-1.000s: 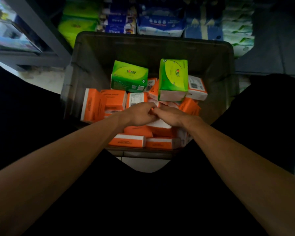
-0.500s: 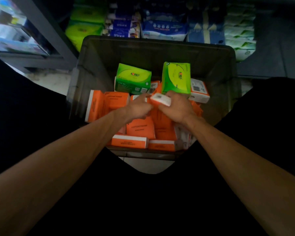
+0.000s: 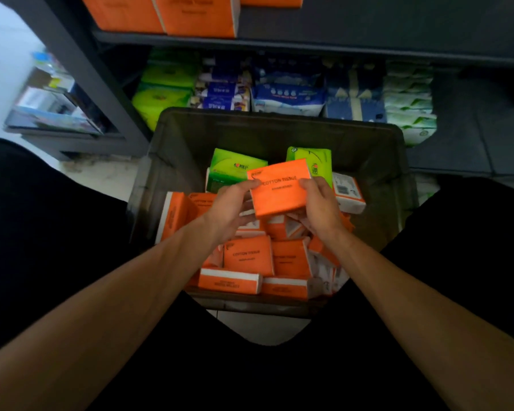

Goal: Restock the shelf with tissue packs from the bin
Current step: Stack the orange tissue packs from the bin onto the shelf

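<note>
An orange tissue pack (image 3: 279, 188) marked COTTON TISSUE is held above the dark bin (image 3: 279, 126), flat face toward me. My left hand (image 3: 232, 209) grips its left edge and my right hand (image 3: 321, 206) grips its right edge. Under it the bin holds several more orange packs (image 3: 247, 256) and two green packs (image 3: 235, 167). The dark shelf (image 3: 309, 44) runs across the top of the view, with orange packs (image 3: 196, 13) standing on its upper level at the left.
The lower shelf level behind the bin is packed with green (image 3: 161, 99), blue (image 3: 288, 96) and white-green (image 3: 410, 105) tissue packs. A dark shelf upright (image 3: 101, 93) slants down at the left. My dark-clothed knees flank the bin on a pale floor (image 3: 258, 324).
Both hands have lifted one orange pack out of the pile and turned it face up. My view has tilted up, bringing the upper shelf with orange packs into sight.
</note>
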Demonstrator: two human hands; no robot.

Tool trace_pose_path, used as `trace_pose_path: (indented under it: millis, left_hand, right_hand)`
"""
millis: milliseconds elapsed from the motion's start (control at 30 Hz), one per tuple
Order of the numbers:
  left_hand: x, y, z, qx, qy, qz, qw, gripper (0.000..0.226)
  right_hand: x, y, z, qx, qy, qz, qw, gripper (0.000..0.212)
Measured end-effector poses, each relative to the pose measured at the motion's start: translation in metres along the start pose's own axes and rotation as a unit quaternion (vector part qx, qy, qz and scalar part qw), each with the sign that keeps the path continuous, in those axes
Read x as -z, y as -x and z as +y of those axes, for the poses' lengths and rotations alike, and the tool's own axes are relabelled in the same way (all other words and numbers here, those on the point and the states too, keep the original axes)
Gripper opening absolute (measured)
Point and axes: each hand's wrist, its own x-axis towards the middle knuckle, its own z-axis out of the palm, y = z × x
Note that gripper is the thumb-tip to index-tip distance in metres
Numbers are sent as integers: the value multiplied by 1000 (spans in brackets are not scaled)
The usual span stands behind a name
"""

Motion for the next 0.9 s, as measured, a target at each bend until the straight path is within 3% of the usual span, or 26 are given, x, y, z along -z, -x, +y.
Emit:
trace_pose_path:
  millis: [100,300,400,500,667,767,900]
  left_hand:
    - [0,6,6,-15,-8,-30,999,22]
    - [-21,21,36,-103,-53,-70,991,48]
    - [-21,26,64,-154,-88,-61,982,46]
    - [-14,32,93,-203,-152,-26,967,39]
    - [-11,45,137,-266,-269,-14,926,29]
    - [-10,50,161,-300,-269,-4,915,27]
    - [-14,54,186,-332,-257,-11,907,26]
  right_hand:
    - [6,-6,-15,28,6,-3,1000,20]
    - [18,-12,-45,65,-56,45,995,16]
    - [23,-11,-59,97,-80,27,992,20]
    - [25,-13,-77,138,-74,-10,988,10]
    - [25,-20,-117,164,-94,-51,981,16]
    - [28,-23,-139,174,-83,-95,977,27]
    - [32,-29,-169,205,-63,-110,971,26]
